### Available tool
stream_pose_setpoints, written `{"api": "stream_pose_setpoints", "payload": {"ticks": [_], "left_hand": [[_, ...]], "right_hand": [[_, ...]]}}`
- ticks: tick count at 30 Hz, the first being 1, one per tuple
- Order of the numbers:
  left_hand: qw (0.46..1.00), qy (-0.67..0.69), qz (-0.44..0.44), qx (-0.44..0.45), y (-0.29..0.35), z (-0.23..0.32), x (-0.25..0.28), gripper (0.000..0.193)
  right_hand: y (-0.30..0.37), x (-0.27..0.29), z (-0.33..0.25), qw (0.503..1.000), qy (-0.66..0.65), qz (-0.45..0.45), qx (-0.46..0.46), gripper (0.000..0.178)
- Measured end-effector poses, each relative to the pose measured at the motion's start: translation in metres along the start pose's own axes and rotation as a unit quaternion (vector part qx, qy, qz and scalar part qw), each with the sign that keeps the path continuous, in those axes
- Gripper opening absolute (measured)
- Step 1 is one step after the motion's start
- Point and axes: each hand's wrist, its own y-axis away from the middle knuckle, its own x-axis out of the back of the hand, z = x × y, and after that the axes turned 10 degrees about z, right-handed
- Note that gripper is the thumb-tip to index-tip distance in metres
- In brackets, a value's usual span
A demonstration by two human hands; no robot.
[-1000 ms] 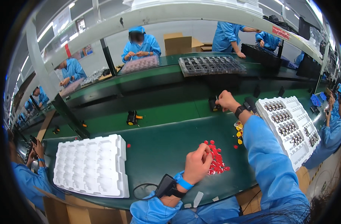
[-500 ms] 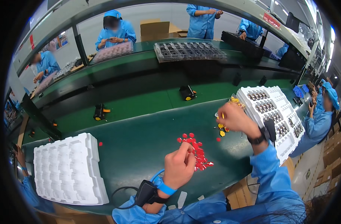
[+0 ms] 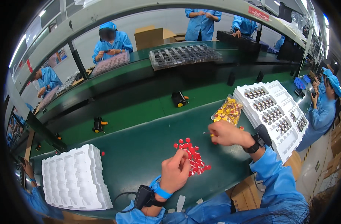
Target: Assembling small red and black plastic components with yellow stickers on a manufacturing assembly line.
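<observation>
A loose pile of small red pieces [image 3: 192, 158] lies on the dark green table in front of me. My left hand [image 3: 176, 172] rests at the pile's near-left edge, its fingertips pinched together against the pieces; what is between them is hidden. My right hand [image 3: 228, 133] hovers just right of the pile, closed on a thin pointed tool [image 3: 207, 133] with a yellow spot at its tip, aimed left. Both wrists wear black devices. A clear bag of yellow pieces [image 3: 227, 111] lies just beyond my right hand.
A white tray [image 3: 286, 143] with rows of dark parts stands at the right, and a bare white moulded tray [image 3: 71, 179] at the left. Two black-and-yellow items [image 3: 179, 99] [image 3: 98, 124] sit on the green conveyor. Workers in blue sit across and at the right.
My right hand came back from the far conveyor, past the bag of yellow pieces, down beside the red pile. My left hand stayed at the pile.
</observation>
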Motion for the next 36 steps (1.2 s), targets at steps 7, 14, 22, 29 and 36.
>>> {"api": "stream_pose_setpoints", "payload": {"ticks": [7, 14, 22, 29, 36], "left_hand": [[0.997, 0.040, 0.007, 0.059, 0.000, 0.007, 0.000, 0.007], [0.996, -0.019, 0.012, 0.089, 0.001, 0.003, -0.004, 0.011], [0.964, 0.170, 0.013, 0.203, -0.007, 0.003, 0.005, 0.010], [0.938, 0.261, -0.018, 0.227, -0.009, 0.000, 0.008, 0.013], [0.950, 0.231, -0.001, 0.212, -0.004, -0.001, 0.005, 0.011]], "right_hand": [[-0.002, -0.008, -0.068, 0.798, -0.601, 0.031, 0.031, 0.008], [0.011, -0.070, -0.055, 0.664, -0.737, -0.011, -0.122, 0.011], [0.006, -0.059, -0.048, 0.622, -0.767, -0.113, -0.114, 0.011], [0.011, -0.064, -0.051, 0.578, -0.792, -0.125, -0.149, 0.016], [0.012, -0.066, -0.055, 0.574, -0.794, -0.112, -0.166, 0.016]]}}
